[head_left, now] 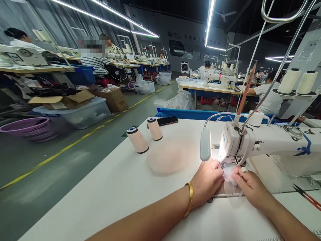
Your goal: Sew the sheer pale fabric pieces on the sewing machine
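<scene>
A white sewing machine [271, 140] stands on the right of the white table [120, 201], its lamp lit over the needle area. Sheer whitish fabric [228, 177] lies under the needle. My left hand [207, 179], below a gold bangle [190, 199], has its fingers closed on the fabric's left edge, close to the presser foot. On the other side my right hand [250, 187] pinches the same fabric between thumb and fingers. A round piece of sheer peach fabric [170, 157] rests flat to the left of the machine.
Two peach thread cones [137, 140] and a black phone [168, 121] are near the table's far left edge. Red-handled snips [309, 198] lie at the right. White cones [289, 81] stand behind the machine. People sit at other sewing tables further off.
</scene>
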Demonstrator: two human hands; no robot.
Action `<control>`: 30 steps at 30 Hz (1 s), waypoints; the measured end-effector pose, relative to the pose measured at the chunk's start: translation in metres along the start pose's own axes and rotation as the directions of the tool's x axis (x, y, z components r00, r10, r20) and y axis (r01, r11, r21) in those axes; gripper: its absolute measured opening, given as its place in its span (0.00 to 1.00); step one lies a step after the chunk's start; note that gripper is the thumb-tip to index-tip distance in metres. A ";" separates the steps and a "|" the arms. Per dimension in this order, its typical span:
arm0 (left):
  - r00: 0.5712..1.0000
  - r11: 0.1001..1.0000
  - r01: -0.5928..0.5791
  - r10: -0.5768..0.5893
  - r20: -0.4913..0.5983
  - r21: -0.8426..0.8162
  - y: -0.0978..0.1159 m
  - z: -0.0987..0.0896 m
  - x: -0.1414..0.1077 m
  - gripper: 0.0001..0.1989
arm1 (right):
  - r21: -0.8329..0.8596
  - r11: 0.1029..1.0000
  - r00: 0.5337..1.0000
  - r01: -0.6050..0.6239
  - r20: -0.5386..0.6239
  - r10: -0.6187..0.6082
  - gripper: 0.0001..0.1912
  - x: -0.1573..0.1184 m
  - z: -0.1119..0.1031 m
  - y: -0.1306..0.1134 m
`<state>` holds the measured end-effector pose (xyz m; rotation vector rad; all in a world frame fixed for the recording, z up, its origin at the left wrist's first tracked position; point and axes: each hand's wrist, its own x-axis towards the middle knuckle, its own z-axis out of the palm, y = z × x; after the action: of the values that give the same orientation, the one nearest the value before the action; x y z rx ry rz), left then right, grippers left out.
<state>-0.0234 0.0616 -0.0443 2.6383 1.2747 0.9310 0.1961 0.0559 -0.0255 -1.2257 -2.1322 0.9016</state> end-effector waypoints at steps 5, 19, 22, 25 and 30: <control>0.993 0.992 -0.118 0.119 0.020 -0.037 0.004 -0.009 -0.015 0.11 | -0.234 0.932 0.953 0.276 0.190 -0.234 0.13 -0.015 -0.005 -0.006; 0.988 0.987 -0.153 0.154 0.017 -0.050 0.009 -0.016 -0.022 0.10 | -0.376 0.864 0.933 0.334 0.261 -0.247 0.13 -0.022 -0.007 -0.009; 0.989 0.989 -0.145 0.146 0.024 -0.040 0.005 -0.015 -0.020 0.10 | -0.407 0.850 0.938 0.335 0.233 -0.258 0.13 -0.020 -0.005 -0.006; 0.989 0.988 -0.147 0.148 0.026 -0.041 0.000 -0.013 -0.017 0.10 | -0.429 0.839 0.941 0.335 0.196 -0.276 0.11 -0.018 -0.001 -0.002; 0.987 0.987 -0.160 0.160 0.018 -0.018 -0.006 -0.011 -0.014 0.11 | -0.427 0.835 0.938 0.347 0.153 -0.312 0.07 -0.015 0.002 0.003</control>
<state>-0.0404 0.0535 -0.0444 2.7631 1.0591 0.9289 0.2031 0.0428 -0.0308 -0.9767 -2.6048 0.3133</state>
